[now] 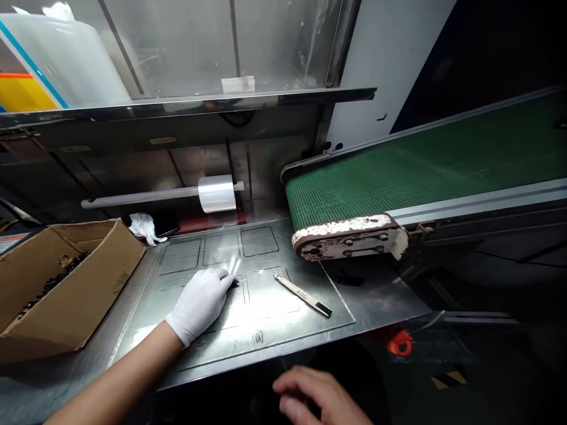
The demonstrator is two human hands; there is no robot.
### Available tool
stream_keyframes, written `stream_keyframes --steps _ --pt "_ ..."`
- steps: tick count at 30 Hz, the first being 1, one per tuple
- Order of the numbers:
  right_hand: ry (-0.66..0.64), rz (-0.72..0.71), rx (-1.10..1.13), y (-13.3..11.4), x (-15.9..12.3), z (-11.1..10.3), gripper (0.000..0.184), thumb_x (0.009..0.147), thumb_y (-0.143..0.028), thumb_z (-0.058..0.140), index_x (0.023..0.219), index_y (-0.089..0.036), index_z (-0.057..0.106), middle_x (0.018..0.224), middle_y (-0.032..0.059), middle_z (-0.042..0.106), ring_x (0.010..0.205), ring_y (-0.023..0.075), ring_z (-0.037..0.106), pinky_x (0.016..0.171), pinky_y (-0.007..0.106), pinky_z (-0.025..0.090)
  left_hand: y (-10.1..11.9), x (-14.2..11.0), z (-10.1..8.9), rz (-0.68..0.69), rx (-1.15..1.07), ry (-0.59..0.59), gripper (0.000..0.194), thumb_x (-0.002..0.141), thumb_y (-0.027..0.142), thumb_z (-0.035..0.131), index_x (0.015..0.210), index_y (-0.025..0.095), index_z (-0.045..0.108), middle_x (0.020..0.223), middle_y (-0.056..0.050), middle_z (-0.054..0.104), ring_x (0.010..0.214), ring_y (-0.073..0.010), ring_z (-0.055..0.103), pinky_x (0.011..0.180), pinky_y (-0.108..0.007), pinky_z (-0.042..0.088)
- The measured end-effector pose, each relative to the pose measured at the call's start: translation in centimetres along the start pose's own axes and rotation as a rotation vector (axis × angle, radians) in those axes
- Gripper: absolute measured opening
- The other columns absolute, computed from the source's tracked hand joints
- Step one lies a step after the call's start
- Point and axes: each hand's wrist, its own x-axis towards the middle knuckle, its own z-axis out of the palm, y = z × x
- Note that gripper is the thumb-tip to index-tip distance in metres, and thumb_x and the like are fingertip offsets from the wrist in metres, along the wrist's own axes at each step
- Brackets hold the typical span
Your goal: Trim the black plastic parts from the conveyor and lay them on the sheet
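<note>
Film (233, 264) pinched in gloved left hand's (201, 301) grip on steel table (283, 330) beside green conveyor (398, 171); right hand (321, 398) loose.

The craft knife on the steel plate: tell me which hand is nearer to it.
Left. The gloved left hand rests on the steel plate just left of the craft knife; the bare right hand hangs below the plate's front edge.

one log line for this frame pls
left hand: gloved, fingers on clear film on metal plate | right hand: bare, low, empty | knife: lying on plate, untouched
</note>
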Motion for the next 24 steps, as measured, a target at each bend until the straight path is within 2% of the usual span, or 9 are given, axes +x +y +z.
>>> stream_keyframes --steps 1,3,5,9,13,18,21,24 --pt "0.091 -0.048 -0.050 -2.0 0.7 -1.8 0.031 0.102 -0.046 0.058 0.123 -0.031 0.075 0.117 0.0034 0.078 0.110 0.0213 0.071 0.097 0.030 0.052 0.2 -0.3 0.0 -0.008 -0.015 0.011 0.027 0.103 0.014 0.049 0.112 0.020 0.074 0.102 -0.011 0.074 0.090 -0.0280 0.067 0.082 -0.042 0.053" --pt "0.206 -0.142 -0.164 -5.1 2.8 -4.6 0.028 0.106 -0.040 0.054 0.121 -0.028 0.074 0.116 0.0026 0.078 0.107 0.0187 0.072 0.095 0.028 0.053 0.4 -1.0 0.1 -0.025 -0.055 0.036 0.024 0.104 0.018 0.052 0.111 0.021 0.074 0.106 -0.010 0.074 0.094 -0.0270 0.067 0.084 -0.040 0.054" --pt "0.284 -0.161 -0.259 -6.7 5.8 -6.2 0.026 0.107 -0.034 0.052 0.119 -0.025 0.073 0.115 0.0033 0.078 0.104 0.0182 0.072 0.091 0.029 0.054 0.6 -1.4 0.3 -0.045 -0.098 0.063 0.024 0.105 0.021 0.053 0.114 0.022 0.074 0.110 -0.010 0.075 0.098 -0.0263 0.068 0.087 -0.040 0.054" --pt "0.321 -0.146 -0.383 -7.5 12.6 -7.0 0.025 0.105 -0.024 0.053 0.123 -0.020 0.071 0.122 0.0086 0.075 0.111 0.0231 0.069 0.098 0.040 0.053 0.3 -1.6 0.9 -0.099 -0.170 0.106 0.023 0.105 0.019 0.053 0.115 0.022 0.074 0.110 -0.008 0.076 0.097 -0.0251 0.068 0.088 -0.039 0.054" --pt "0.248 -0.139 -0.499 -7.8 17.4 -7.0 0.025 0.105 -0.027 0.061 0.127 -0.018 0.069 0.126 0.0094 0.072 0.116 0.0258 0.068 0.106 0.051 0.052 -0.3 -1.2 1.6 -0.140 -0.220 0.129 0.020 0.104 0.018 0.056 0.110 0.022 0.074 0.106 -0.007 0.076 0.095 -0.0258 0.068 0.086 -0.039 0.054" --pt "0.146 -0.115 -0.567 -7.6 19.5 -7.3 0.024 0.104 -0.034 0.065 0.121 -0.018 0.071 0.122 0.0080 0.071 0.113 0.0243 0.069 0.104 0.051 0.055 -0.6 -1.0 1.9 -0.174 -0.287 0.148 0.023 0.102 0.014 0.058 0.118 0.022 0.072 0.115 -0.007 0.076 0.105 -0.0264 0.067 0.095 -0.041 0.054" --pt "0.111 -0.110 -0.574 -7.3 19.7 -7.7 0.020 0.104 -0.035 0.066 0.111 -0.017 0.072 0.117 0.0068 0.072 0.108 0.0224 0.069 0.099 0.047 0.057 -0.5 -1.0 1.8 -0.174 -0.311 0.137 0.021 0.101 0.012 0.057 0.110 0.022 0.073 0.109 -0.006 0.076 0.101 -0.0265 0.066 0.093 -0.041 0.054" --pt "0.106 -0.106 -0.584 -7.3 19.7 -8.0 0.022 0.104 -0.036 0.065 0.113 -0.017 0.071 0.116 0.0066 0.072 0.106 0.0219 0.070 0.097 0.046 0.058 -0.4 -1.0 1.7 -0.177 -0.322 0.136 0.020 0.101 0.011 0.057 0.109 0.020 0.073 0.107 -0.007 0.075 0.101 -0.0272 0.065 0.092 -0.042 0.053"
